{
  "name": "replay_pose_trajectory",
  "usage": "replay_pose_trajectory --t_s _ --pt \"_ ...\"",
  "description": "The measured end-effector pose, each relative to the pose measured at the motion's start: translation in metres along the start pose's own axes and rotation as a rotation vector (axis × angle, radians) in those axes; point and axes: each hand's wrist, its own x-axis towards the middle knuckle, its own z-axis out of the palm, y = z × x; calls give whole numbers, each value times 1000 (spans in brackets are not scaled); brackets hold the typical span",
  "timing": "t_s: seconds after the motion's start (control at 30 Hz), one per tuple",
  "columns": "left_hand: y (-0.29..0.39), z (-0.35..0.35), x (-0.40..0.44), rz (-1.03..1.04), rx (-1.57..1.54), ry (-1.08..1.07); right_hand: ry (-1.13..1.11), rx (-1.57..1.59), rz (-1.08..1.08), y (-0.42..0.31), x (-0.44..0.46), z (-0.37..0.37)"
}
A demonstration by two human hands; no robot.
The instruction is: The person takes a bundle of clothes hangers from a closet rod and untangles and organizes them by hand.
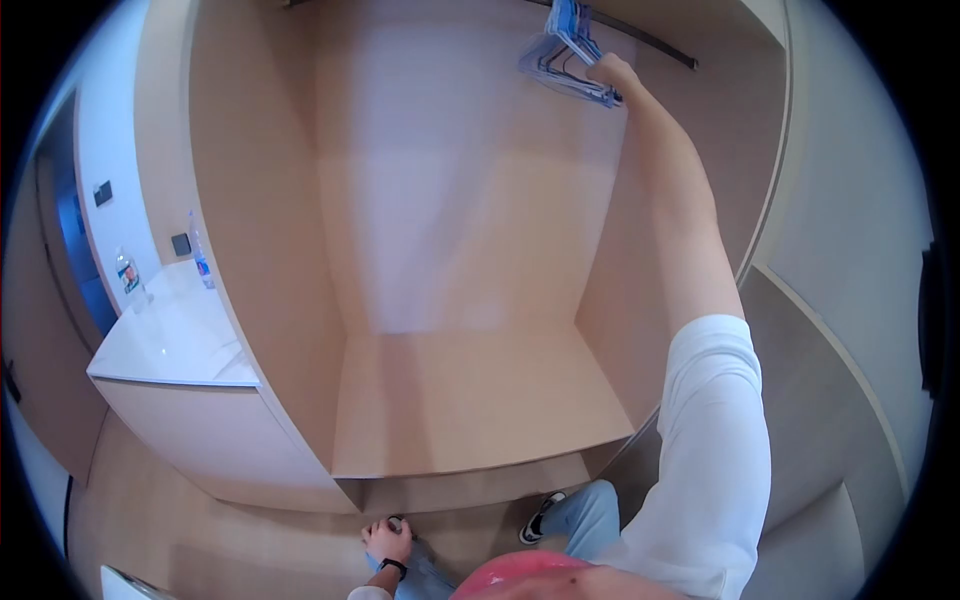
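Note:
At the upper right, my right hand [612, 72] reaches up into the open wardrobe [470, 390]. Its fingers close on the edge of a bunch of hangers [565, 60], pale blue and white, which hang close together from the dark rail [655, 42]. How many of them the fingers grip is not clear. Low in the view, my left hand [388, 540] hangs by my left leg, a dark band on its wrist. Its fingers look loosely apart, and a small dark patch shows beside them, perhaps my shoe.
Left of the wardrobe stands a white-topped counter [175, 330] with two plastic bottles, one a labelled bottle [127, 272] and the other a taller bottle [201, 255]. A door [60, 330] is at the far left. My right shoe [540, 518] is on the floor before the wardrobe's base.

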Motion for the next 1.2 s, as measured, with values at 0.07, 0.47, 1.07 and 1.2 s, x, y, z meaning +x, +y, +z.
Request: replay_pose_trajectory --t_s 0.07,0.47,1.07,1.2 --pt "-2 2 1 -15 -6 24 -118 76 30 -7 3 -3" --pt "6 -22 -6 -110 89 -19 -547 984 57 -61 -15 25" --pt "2 -20 -4 -125 19 -6 102 510 185 -83 -61 17" --pt "11 -31 -5 -159 26 -27 24 606 161 -85 -51 18"
